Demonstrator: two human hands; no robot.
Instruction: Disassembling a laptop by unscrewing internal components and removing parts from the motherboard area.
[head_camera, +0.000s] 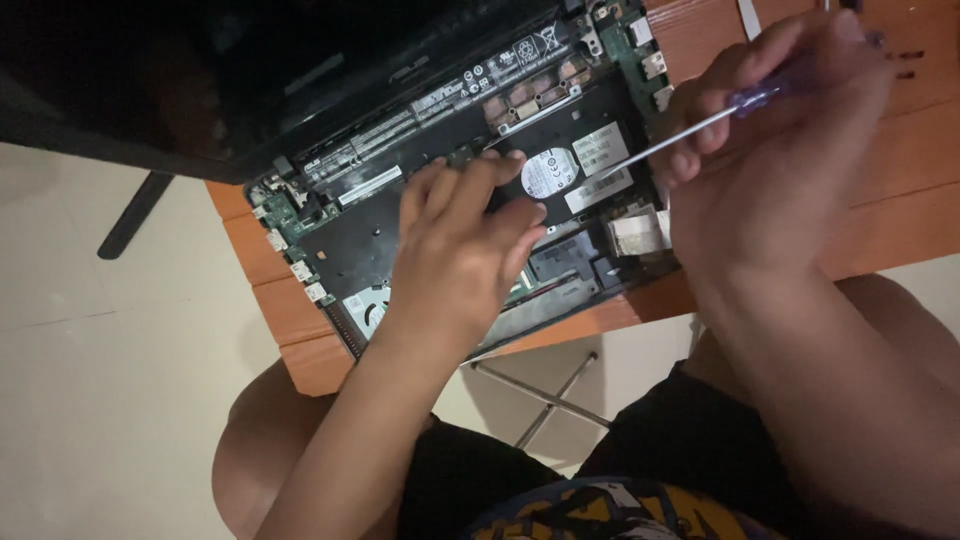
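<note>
An opened laptop base (350, 240) lies on a small wooden table (900, 170), its circuit boards and black cover exposed. My left hand (465, 235) rests flat on the black inner part, fingers spread and touching it near a round white sticker (549, 171). My right hand (770, 150) grips a screwdriver (690, 128) with a purple handle. Its metal shaft points left and down toward the white labels beside the sticker. The tip meets the laptop near those labels.
The laptop's dark lid (200, 70) stands open at the top left, over the table's far edge. A pale tiled floor (110, 380) lies to the left. Metal table legs (545, 395) cross under the table between my knees.
</note>
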